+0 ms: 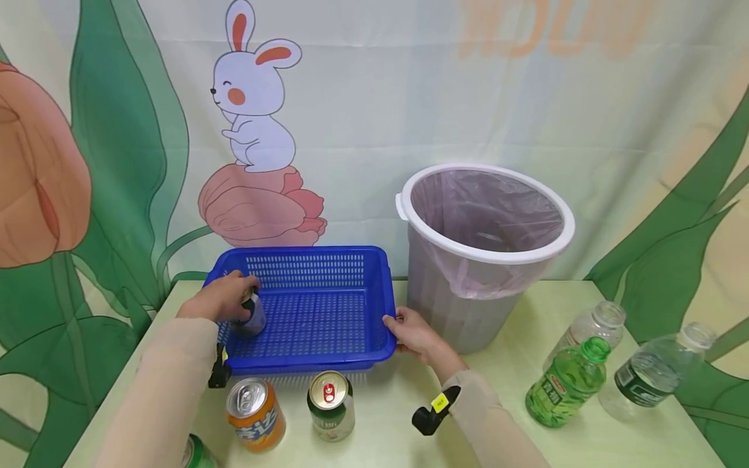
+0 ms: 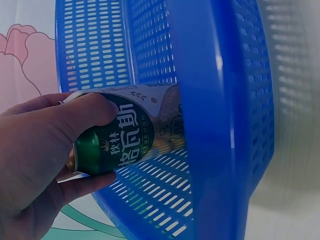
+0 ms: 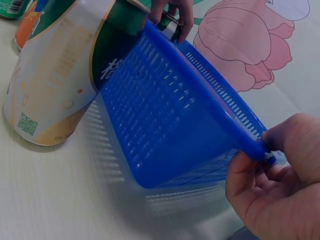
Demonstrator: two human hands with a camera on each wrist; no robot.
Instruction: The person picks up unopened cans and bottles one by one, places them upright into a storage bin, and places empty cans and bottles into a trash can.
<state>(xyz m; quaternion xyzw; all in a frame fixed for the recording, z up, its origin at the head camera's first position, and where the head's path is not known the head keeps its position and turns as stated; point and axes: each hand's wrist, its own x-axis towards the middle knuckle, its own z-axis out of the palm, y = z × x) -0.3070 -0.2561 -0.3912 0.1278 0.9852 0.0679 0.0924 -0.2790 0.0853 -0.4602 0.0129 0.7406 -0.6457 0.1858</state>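
Note:
My left hand (image 1: 225,296) grips a green and white drink can (image 2: 135,125) by its upper part, inside the left end of a blue plastic basket (image 1: 316,361). In the left wrist view the thumb lies across the can's green label. My right hand (image 1: 417,333) pinches the basket's right rim between thumb and fingers, plain in the right wrist view (image 3: 280,175). In front of the basket stand an orange soda can (image 1: 257,416) and another green and white can (image 1: 331,409), both upright. Part of a green can (image 1: 197,454) shows by the left sleeve.
A grey bin (image 1: 462,305) with a white rim and a pink liner stands right of the basket. At the table's right side are a green bottle (image 1: 564,383), a clear bottle (image 1: 585,331) behind it and another clear bottle (image 1: 655,370). A printed curtain (image 1: 374,117) hangs behind.

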